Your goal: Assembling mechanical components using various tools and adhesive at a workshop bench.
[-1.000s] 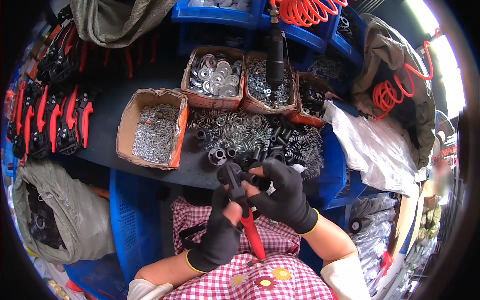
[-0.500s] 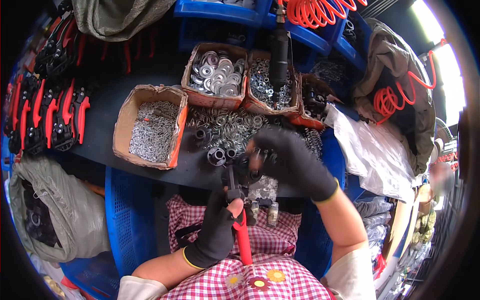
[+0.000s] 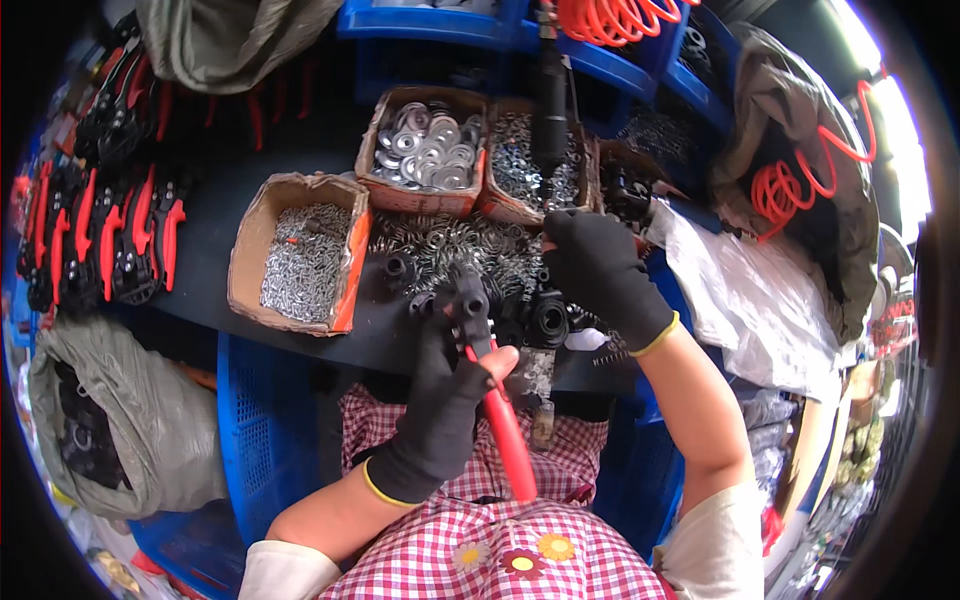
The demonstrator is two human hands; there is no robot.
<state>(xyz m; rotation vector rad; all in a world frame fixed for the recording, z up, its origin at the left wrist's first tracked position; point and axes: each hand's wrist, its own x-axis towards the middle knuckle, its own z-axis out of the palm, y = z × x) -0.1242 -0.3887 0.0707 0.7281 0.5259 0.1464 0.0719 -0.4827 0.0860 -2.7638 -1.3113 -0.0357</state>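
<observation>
Dark tabletop [image 3: 205,215]; left to right: red-handled tools [image 3: 110,235], carton [image 3: 258,235], springs [image 3: 430,240], white plastic sheet [image 3: 735,290]. Left hand [image 3: 435,420] wraps a slanting tool [image 3: 507,430], dark head, red handle, above the table's near edge. Right hand [image 3: 598,262] curls near springs; grip contents unclear.

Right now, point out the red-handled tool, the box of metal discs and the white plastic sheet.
Red-handled tool [image 3: 507,435]: head view, on its red handle.
Box of metal discs [image 3: 418,200]: head view, on its front wall.
White plastic sheet [image 3: 728,292]: head view, on its middle.
</observation>
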